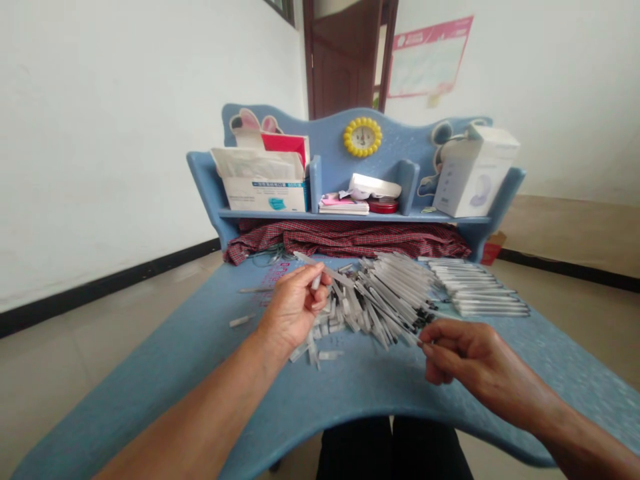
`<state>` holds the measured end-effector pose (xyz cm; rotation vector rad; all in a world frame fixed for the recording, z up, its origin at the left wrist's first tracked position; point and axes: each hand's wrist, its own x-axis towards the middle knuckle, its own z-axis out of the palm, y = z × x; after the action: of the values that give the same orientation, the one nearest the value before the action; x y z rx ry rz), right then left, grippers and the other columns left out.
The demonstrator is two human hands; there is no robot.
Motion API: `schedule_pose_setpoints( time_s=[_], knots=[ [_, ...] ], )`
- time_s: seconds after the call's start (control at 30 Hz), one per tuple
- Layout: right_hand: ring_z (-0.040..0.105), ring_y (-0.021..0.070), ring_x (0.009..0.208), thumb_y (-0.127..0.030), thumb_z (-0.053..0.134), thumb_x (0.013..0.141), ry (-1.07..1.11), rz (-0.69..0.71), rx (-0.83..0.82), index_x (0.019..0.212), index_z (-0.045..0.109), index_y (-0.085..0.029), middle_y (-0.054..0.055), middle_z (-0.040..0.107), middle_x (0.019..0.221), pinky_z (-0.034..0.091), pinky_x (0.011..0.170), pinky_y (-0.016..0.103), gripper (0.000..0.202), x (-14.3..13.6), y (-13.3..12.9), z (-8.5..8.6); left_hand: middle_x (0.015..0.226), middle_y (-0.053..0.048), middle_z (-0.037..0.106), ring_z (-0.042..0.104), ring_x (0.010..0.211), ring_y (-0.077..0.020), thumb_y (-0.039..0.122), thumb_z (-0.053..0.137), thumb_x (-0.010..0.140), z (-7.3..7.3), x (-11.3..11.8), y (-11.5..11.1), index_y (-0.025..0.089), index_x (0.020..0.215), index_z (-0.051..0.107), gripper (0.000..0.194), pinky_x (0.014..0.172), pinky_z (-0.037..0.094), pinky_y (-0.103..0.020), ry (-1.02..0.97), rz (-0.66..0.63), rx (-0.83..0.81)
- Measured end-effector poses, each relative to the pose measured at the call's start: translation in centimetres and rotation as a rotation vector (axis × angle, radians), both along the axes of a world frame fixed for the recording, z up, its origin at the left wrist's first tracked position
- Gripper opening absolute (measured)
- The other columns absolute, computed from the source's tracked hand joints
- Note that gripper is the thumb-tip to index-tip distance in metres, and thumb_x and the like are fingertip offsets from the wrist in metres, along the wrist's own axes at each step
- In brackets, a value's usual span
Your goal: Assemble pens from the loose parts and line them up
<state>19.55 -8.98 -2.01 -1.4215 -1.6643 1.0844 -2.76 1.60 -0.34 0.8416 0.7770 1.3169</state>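
Observation:
My left hand point(295, 303) is closed, with a small whitish translucent pen cap point(317, 280) pinched between thumb and fingers above the desk. My right hand point(463, 350) is pinched round the end of a slim pale pen point(416, 341) at the near right edge of a pile; most of that pen cannot be told from those behind it. The pile of clear-barrelled pens point(395, 283), many with black ends, lies between and beyond my hands. Loose translucent caps point(325, 327) are scattered beside my left hand. Farther right, more pens point(480, 290) lie side by side in a row.
Behind the pens, a folded checked cloth point(360, 239) lies under the blue shelf point(280, 215). The shelf bears a mask box point(265, 190), a red tin point(383, 207) and a white carton point(475, 173). The blue desk point(200, 333) curves inward at my lap.

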Motion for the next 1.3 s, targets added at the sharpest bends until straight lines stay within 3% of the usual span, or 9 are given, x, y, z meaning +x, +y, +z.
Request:
schedule_pose_setpoints(
  time_s=[0.33, 0.53, 0.67, 0.9, 1.1, 1.3],
  knots=[
    [0.055, 0.0119, 0.055, -0.035, 0.046, 0.085, -0.142, -0.014, 0.063, 0.078, 0.058, -0.016, 0.000, 0.061, 0.059, 0.041, 0.052, 0.023, 0.023, 0.1, 0.0, 0.3, 0.056, 0.000, 0.056, 0.039, 0.033, -0.0024, 0.011, 0.056, 0.076, -0.3, 0.3, -0.2, 0.010, 0.063, 0.055, 0.012, 0.031, 0.023, -0.013, 0.043, -0.051, -0.018],
    [0.056, 0.0121, 0.052, -0.029, 0.047, 0.086, -0.397, -0.063, 0.293, 0.080, 0.062, -0.018, -0.001, 0.063, 0.059, 0.038, 0.051, 0.023, 0.020, -0.6, 0.4, 1.1, 0.057, -0.002, 0.059, 0.040, 0.034, -0.0026, 0.011, 0.057, 0.076, -0.4, 0.6, -0.6, 0.010, 0.064, 0.056, 0.012, 0.032, 0.024, -0.013, 0.075, -0.128, -0.034],
    [0.054, 0.0111, 0.049, -0.025, 0.049, 0.085, -0.393, -0.106, 0.418, 0.087, 0.060, -0.019, -0.003, 0.061, 0.055, 0.037, 0.051, 0.022, 0.013, -2.5, 1.1, 1.6, 0.057, -0.002, 0.059, 0.040, 0.033, -0.0021, 0.013, 0.058, 0.076, -0.4, 0.8, -1.0, 0.010, 0.064, 0.057, 0.012, 0.032, 0.024, -0.013, 0.054, -0.188, -0.049],
    [0.048, 0.0092, 0.044, -0.027, 0.054, 0.084, -0.359, -0.042, 0.650, 0.089, 0.054, -0.020, -0.005, 0.056, 0.052, 0.034, 0.049, 0.021, 0.009, -4.7, 3.7, 1.8, 0.055, 0.000, 0.058, 0.038, 0.031, -0.0015, 0.019, 0.061, 0.075, -0.4, 0.8, -1.2, 0.010, 0.060, 0.058, 0.017, 0.032, 0.024, -0.014, 0.023, -0.277, -0.051],
    [0.047, 0.0091, 0.046, -0.043, 0.061, 0.081, -0.293, 0.040, 0.645, 0.090, 0.055, -0.020, -0.004, 0.055, 0.053, 0.035, 0.048, 0.022, 0.025, -4.7, 4.8, 1.3, 0.045, 0.003, 0.050, 0.035, 0.030, -0.0016, 0.024, 0.063, 0.074, -0.3, 0.6, -1.4, 0.010, 0.059, 0.059, 0.022, 0.034, 0.024, -0.015, -0.002, -0.325, -0.044],
    [0.049, 0.0097, 0.047, -0.051, 0.061, 0.078, 0.019, 0.181, 0.437, 0.086, 0.056, -0.016, -0.003, 0.055, 0.054, 0.037, 0.046, 0.021, 0.036, -3.5, 4.9, 2.3, 0.048, 0.002, 0.054, 0.035, 0.030, -0.0012, 0.018, 0.058, 0.078, -0.1, 0.8, -1.7, 0.010, 0.061, 0.059, 0.019, 0.034, 0.024, -0.014, -0.086, -0.396, -0.078]
  ],
)
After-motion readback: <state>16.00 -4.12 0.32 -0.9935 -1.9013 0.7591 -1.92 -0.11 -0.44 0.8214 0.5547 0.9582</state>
